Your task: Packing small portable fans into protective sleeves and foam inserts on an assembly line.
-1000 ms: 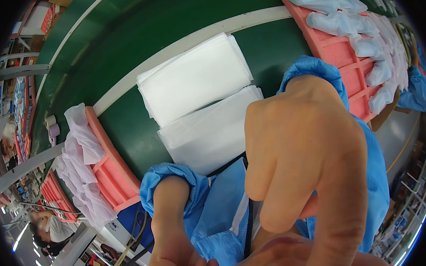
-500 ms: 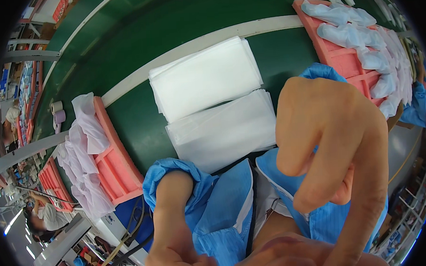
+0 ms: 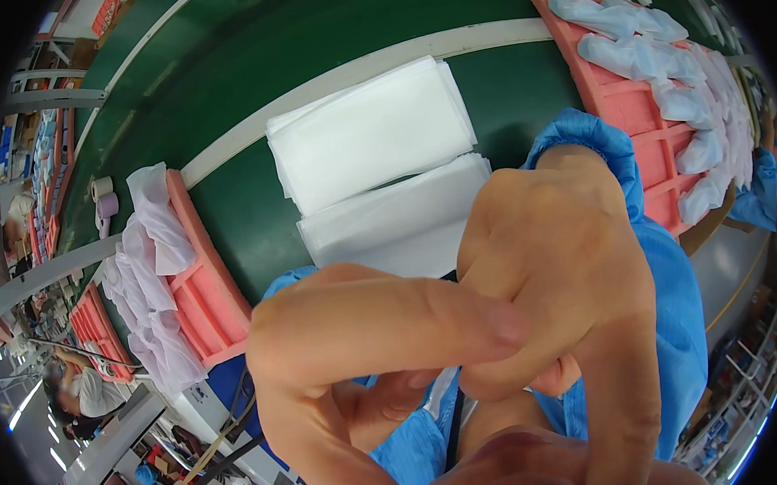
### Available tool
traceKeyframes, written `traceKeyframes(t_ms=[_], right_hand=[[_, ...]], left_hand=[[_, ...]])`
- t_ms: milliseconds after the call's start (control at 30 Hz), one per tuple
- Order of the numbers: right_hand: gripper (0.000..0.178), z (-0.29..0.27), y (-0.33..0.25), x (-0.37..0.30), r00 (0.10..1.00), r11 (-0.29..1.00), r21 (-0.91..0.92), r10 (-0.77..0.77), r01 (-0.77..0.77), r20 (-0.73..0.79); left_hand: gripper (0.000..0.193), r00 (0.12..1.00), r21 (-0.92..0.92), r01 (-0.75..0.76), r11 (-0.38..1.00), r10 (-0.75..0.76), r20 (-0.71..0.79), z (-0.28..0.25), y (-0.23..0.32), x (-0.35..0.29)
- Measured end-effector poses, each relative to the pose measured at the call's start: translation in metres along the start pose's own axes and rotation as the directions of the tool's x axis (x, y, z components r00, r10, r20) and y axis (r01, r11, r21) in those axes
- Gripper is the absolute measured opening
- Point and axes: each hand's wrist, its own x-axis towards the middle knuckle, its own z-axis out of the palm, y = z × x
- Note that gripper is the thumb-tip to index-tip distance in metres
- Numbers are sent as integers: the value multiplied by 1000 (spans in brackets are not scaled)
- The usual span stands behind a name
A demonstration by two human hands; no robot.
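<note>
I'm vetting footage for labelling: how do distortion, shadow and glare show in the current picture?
In the head view, the pale strip across the green tabletop bows into an arc and the corners go black; a soft shadow darkens the green by the blue fabric cuff; white lamps glare near the rim; the bare left hand and bare right hand loom large.

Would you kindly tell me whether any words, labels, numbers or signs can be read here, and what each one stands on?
No text can be read clearly.
Red patch, far upper left: pale marks, too small and blurred to read.
White sheets: no print visible.
Left pink tray and right pink tray: no print visible.
</note>
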Motion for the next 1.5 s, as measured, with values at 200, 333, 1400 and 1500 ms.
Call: traceKeyframes(t_ms=[200,333,1400,1500], right_hand=[[66,-2,10,-7,996,994,-69,-84,86,22],[42,-4,3,-1,1000,999,-41,-14,15,26],[21,-6,-2,-47,992,686,719,19,-106,128],[23,-8,-6,-52,990,633,764,35,-125,134]], left_hand=[[12,1000,-62,19,998,-17,25,-2,16,-12],[12,1000,-103,6,995,-3,27,22,6,-5],[22,995,-407,89,909,-96,3,1,-71,34],[24,995,-466,88,880,-99,2,-5,-81,30]])
